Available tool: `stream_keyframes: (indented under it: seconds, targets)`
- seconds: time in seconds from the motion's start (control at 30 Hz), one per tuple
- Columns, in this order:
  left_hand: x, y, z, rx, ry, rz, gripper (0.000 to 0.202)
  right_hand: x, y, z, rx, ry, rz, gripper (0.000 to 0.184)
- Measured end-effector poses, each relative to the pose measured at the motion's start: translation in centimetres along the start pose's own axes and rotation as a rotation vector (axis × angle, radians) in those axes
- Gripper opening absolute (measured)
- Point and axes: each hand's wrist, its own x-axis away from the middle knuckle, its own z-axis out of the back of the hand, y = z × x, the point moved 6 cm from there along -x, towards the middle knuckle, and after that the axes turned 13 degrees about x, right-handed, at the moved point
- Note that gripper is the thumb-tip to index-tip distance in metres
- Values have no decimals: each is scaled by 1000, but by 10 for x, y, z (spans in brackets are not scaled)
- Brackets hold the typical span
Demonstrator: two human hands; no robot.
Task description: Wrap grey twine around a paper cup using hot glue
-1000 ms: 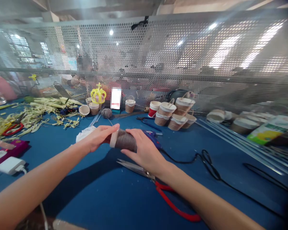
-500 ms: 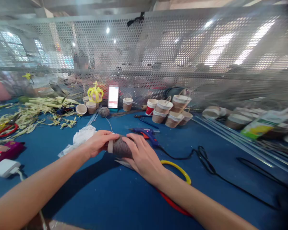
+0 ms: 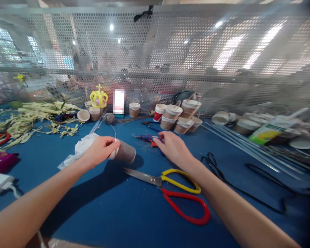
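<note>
My left hand grips the pale rim of a paper cup wrapped in grey-brown yarn and tilted on its side, its wrapped base toward the right. A strand runs from the cup to a ball of grey yarn behind it. My right hand is closed over the handle of a blue glue gun, whose nozzle points left; the handle is mostly hidden by the fingers. Scissors with one yellow and one red handle lie in front of my hands, blades toward the left.
Paper cups stand stacked at the back, before a perforated metal screen. Clear rods and a black cord lie right. Dried husk strips, crumpled white material and a white plug are left.
My right hand has let go of the yarn-wrapped cup and moved right onto the glue gun. My left hand keeps the cup, now more tilted. The scissors have come into full view.
</note>
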Motion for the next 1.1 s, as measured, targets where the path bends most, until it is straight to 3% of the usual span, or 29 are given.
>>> stream_keyframes:
  seconds: [0.13,0.3,0.4,0.5,0.63,0.73,0.87,1.1]
  targets:
    - [0,2,-3,-121,-37,-60,27,-13,20,-26,-2,-148,-32,13]
    - [0,5,-1,-137,-8,-86,28,-16,27,-39,-136,-182,-126,6]
    - [-1,3,1,-104,10,-50,29,-14,26,-28,-288,-155,-160,21]
    - [-3,0,1,-28,6,-5,29,-6,18,-3,-471,-102,-142,29]
    - [-5,-5,2,41,24,63,28,17,-7,23,-874,-216,-35,19]
    - [-6,-6,2,43,24,68,27,39,-24,34,-828,-221,34,17]
    - [-6,-3,1,46,4,7,28,60,-39,33,-662,-155,108,18]
    - [-6,-3,-3,57,-17,-4,30,70,-51,30,-477,29,263,14]
